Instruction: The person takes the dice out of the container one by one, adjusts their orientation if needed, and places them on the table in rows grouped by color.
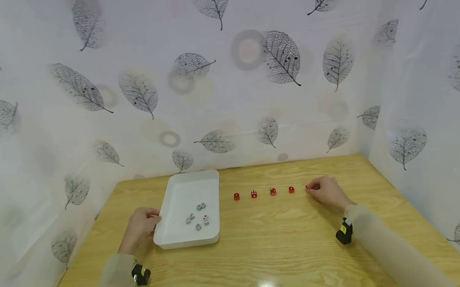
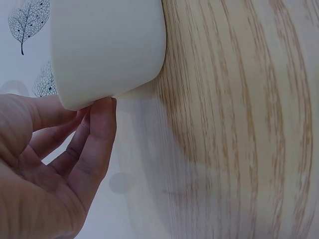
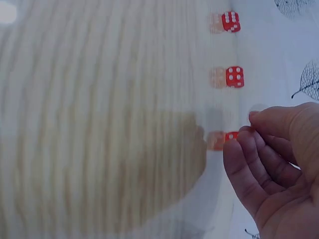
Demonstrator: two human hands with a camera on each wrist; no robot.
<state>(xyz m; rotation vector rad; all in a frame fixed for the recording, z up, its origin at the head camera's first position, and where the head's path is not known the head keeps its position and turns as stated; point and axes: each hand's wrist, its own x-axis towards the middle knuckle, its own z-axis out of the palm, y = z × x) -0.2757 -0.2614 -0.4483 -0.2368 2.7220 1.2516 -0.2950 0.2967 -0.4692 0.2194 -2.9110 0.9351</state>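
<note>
At the left, my left hand (image 1: 140,225) holds the side of a shallow white tray (image 1: 218,208), thumb at the rim. In the left wrist view its fingertips (image 2: 103,107) press under the tray's pale wall (image 2: 107,47). Several white dice (image 1: 198,227) lie in the tray. On the right, my right hand (image 1: 328,192) pinches a small red die (image 1: 307,186) at the right end of a row. That die is mostly hidden by the fingers. Left of it stand more red dice (image 1: 273,191), spaced apart in a line.
Everything stands on a wood-grain table (image 1: 260,250). Behind and at both sides hangs a pale curtain (image 1: 235,106) printed with grey leaves. Black wrist cameras (image 1: 343,231) sit on both sleeves.
</note>
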